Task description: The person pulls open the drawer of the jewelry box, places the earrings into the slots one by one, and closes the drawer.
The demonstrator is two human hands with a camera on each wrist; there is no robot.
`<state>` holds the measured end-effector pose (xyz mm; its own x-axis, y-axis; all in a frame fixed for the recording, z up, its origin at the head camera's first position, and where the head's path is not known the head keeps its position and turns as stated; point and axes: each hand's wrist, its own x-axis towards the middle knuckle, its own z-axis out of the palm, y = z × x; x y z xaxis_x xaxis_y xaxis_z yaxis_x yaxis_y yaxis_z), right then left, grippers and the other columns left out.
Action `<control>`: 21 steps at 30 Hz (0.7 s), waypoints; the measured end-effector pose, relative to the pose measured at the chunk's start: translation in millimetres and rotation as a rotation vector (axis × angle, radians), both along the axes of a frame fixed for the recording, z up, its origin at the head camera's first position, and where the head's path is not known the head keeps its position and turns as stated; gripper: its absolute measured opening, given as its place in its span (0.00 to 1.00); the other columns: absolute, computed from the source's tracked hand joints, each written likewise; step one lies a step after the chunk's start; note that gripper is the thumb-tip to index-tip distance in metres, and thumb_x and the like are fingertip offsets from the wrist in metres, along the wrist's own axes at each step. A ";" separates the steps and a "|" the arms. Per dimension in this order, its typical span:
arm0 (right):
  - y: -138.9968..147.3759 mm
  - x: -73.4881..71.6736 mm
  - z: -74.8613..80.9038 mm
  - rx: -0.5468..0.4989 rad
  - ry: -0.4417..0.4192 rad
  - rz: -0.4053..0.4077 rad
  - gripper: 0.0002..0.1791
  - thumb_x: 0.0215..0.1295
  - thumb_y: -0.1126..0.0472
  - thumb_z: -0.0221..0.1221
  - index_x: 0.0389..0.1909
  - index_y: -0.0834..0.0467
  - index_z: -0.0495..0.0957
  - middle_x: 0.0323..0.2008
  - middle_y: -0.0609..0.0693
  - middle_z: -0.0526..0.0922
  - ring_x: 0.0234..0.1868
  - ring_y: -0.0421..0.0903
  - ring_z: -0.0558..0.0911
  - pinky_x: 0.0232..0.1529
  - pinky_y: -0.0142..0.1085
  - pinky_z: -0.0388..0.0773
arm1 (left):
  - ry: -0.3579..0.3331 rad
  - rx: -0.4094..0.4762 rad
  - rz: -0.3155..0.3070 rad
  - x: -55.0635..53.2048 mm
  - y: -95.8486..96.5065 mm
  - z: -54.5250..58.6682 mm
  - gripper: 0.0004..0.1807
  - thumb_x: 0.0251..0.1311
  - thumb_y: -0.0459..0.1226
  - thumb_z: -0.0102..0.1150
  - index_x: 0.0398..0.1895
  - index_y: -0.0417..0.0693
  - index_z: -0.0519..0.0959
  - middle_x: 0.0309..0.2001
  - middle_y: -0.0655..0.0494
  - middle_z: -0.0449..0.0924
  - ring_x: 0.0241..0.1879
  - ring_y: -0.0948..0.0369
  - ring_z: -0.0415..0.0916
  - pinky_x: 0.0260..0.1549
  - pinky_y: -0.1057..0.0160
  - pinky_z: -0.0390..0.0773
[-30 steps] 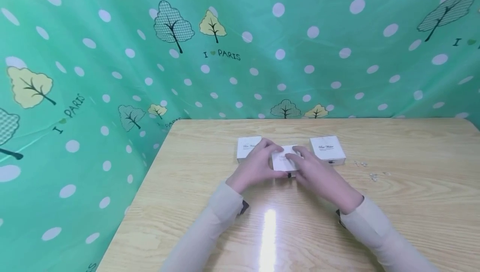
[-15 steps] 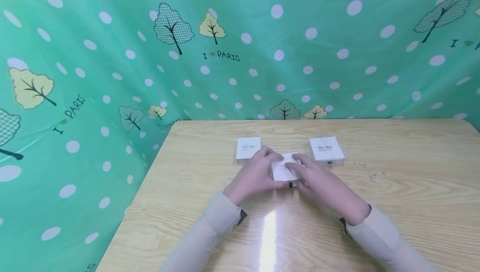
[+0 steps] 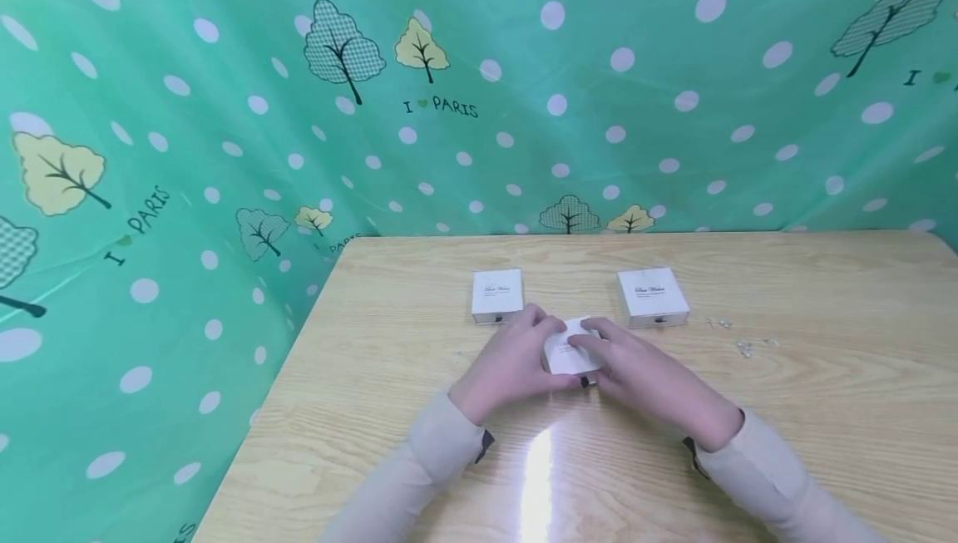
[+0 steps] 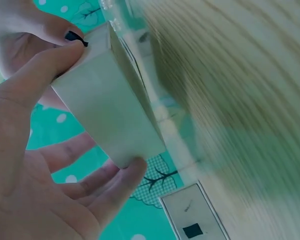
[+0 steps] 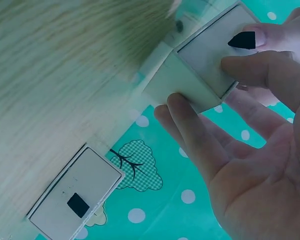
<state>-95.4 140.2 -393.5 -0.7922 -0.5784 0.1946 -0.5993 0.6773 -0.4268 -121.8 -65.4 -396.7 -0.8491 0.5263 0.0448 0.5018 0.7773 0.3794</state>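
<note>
Both hands hold a small white gift box (image 3: pixel 570 350) with printed lettering on its lid and a black ribbon tab on its front. The left hand (image 3: pixel 511 364) grips its left side, thumb near the tab and fingertips at the far edge, as the left wrist view shows on the box's plain side (image 4: pixel 107 105). From the right, the right hand (image 3: pixel 649 377) holds it, with the thumb (image 5: pixel 245 69) on the front face beside the ribbon tab (image 5: pixel 242 40) and fingers on the side. The box's underside is hidden.
Two similar white boxes stand farther back, one at left (image 3: pixel 497 295) and a larger-looking one at right (image 3: pixel 653 297). Several tiny shiny pieces (image 3: pixel 743 348) lie on the wooden table (image 3: pixel 823 426) at right. A green dotted cloth (image 3: pixel 449 152) hangs behind.
Both hands have drawn the held box nearer to the person, away from the two back boxes. It has turned slightly. The back boxes and shiny pieces stay where they were.
</note>
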 end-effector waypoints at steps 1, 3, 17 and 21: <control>0.3 0.0 -0.6 0.001 0.003 0.004 0.26 0.56 0.72 0.66 0.58 0.61 0.78 0.58 0.62 0.76 0.53 0.54 0.81 0.51 0.44 0.83 | 0.005 -0.006 -0.002 0.9 0.8 0.3 0.38 0.47 0.58 0.73 0.60 0.49 0.77 0.49 0.56 0.73 0.43 0.64 0.71 0.45 0.67 0.77; 0.8 -0.3 -1.7 0.002 0.014 0.012 0.26 0.56 0.71 0.67 0.58 0.61 0.78 0.56 0.62 0.77 0.52 0.53 0.81 0.51 0.44 0.83 | 0.014 -0.021 -0.002 2.8 2.2 0.6 0.38 0.48 0.59 0.73 0.59 0.49 0.77 0.50 0.55 0.73 0.43 0.63 0.72 0.46 0.66 0.78; 5.2 -0.3 -4.2 0.028 0.005 0.022 0.25 0.53 0.72 0.68 0.55 0.61 0.79 0.57 0.65 0.77 0.54 0.57 0.82 0.53 0.47 0.82 | -0.011 -0.063 -0.034 8.9 6.5 -5.2 0.37 0.50 0.61 0.70 0.59 0.50 0.75 0.44 0.58 0.70 0.36 0.66 0.67 0.33 0.73 0.73; 5.9 -0.8 -4.6 0.039 -0.004 0.010 0.26 0.51 0.74 0.69 0.54 0.61 0.80 0.59 0.65 0.76 0.53 0.59 0.82 0.52 0.47 0.82 | -0.033 -0.076 -0.047 11.9 5.4 -6.1 0.38 0.51 0.61 0.69 0.61 0.50 0.73 0.47 0.57 0.70 0.39 0.66 0.67 0.36 0.73 0.74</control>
